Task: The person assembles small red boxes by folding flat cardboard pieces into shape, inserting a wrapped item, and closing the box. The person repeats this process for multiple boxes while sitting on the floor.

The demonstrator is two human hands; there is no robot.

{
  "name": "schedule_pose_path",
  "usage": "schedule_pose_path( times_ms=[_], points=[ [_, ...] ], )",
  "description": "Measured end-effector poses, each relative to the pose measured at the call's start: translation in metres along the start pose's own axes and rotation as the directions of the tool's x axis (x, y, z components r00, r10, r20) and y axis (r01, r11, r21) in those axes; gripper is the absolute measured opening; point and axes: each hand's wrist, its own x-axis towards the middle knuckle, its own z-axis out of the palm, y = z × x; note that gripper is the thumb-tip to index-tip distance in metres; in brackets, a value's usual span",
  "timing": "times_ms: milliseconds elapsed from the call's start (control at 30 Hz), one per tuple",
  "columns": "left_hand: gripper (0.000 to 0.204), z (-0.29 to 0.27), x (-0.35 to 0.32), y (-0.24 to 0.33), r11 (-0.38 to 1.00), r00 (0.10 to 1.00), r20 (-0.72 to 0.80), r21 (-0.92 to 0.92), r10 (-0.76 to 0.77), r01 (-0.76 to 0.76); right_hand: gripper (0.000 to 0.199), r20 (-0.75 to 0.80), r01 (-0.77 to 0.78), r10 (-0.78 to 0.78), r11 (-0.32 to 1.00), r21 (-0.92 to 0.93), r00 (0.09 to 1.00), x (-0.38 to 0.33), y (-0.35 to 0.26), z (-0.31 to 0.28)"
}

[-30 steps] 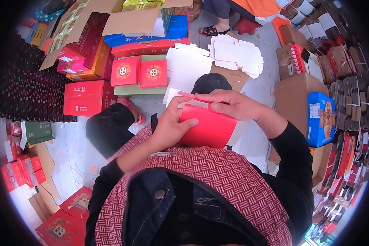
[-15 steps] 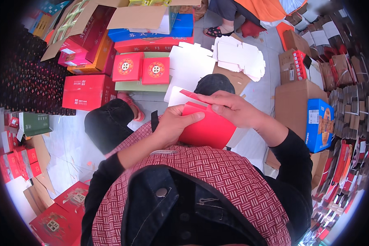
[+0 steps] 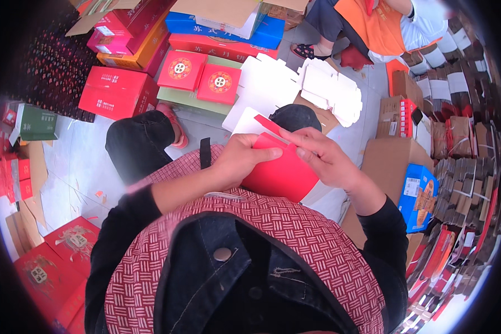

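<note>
A red cardboard box, white inside, tilts half-folded above the lap, one flap raised.

Both hands on a red folded carton held over the lap.

The left hand closes its grip on the red carton from the left, and the right hand pinches its raised top flap. On the floor beyond the knees lie flat white carton blanks, two square red gift boxes side by side and a blue box to the right.
</note>
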Motion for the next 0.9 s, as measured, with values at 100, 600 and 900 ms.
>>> schedule_pose_path(
  times_ms=[100, 600, 900],
  points=[
    [0.018, 0.0, -0.001, 0.0, 1.0, 1.0, -0.008, -0.009, 0.008, -0.008, 0.042, 0.001, 0.002, -0.002, 1.0, 0.006, 1.0, 0.0, 0.003, 0.002],
    [0.018, -0.004, -0.003, 0.001, 0.997, 0.998, -0.036, -0.059, 0.054, -0.056, 0.031, -0.072, -0.063, 0.096, 0.929, 0.364, 0.993, -0.009, 0.009, 0.007],
    [0.017, -0.004, -0.004, -0.004, 0.996, 0.995, -0.028, -0.003, 0.094, -0.094, 0.032, -0.035, -0.06, 0.08, 0.921, 0.386, 0.996, -0.014, 0.008, 0.013]
  ],
)
